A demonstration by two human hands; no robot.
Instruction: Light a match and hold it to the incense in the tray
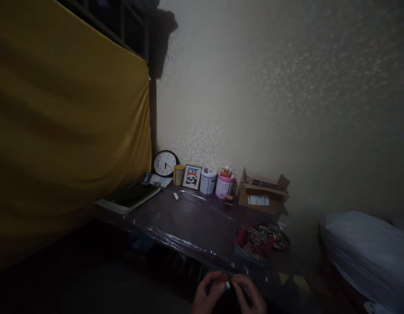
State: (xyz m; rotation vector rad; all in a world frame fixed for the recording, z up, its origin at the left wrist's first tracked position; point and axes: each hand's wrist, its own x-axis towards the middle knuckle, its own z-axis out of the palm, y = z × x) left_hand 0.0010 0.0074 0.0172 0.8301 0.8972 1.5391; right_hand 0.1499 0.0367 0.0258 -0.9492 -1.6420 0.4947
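A: What sits at the fingertips?
B: A small white object (227, 285), pinched narrowly by the left hand (207, 294).
A: The right hand (249, 294)?
B: Just beside it, fingers drawn close; whether they grip anything, I cannot tell.
A: Beyond the fingers?
B: A plastic-covered table (195, 218): a round tray (252, 259) ahead to their right, an open cardboard box (262, 192) farther back, a framed panda picture (191, 176) and analog clock (165, 163) far ahead, leftward.
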